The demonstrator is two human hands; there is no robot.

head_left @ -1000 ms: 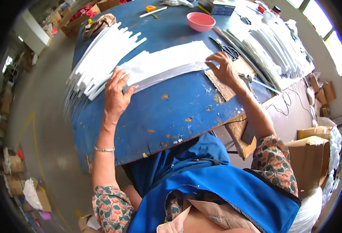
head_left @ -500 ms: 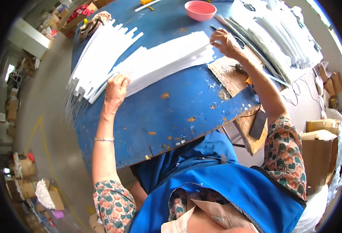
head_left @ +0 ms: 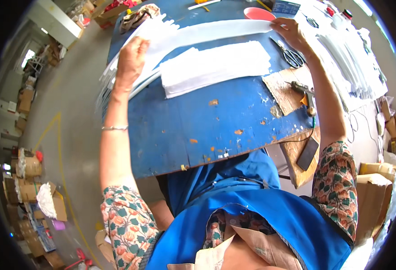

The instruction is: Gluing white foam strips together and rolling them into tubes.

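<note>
Blue worktable below me: my left hand and right hand each grip an end of a long white strip, held above the white stack

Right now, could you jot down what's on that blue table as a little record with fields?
left hand: grips one end of a long white strip
right hand: grips the strip's other end
strip: stretched between both hands above the table
table: blue, paint chipped
beneath strip: stack of white strips
near right hand: scissors, pink bowl
right edge: glue gun on cardboard
</note>
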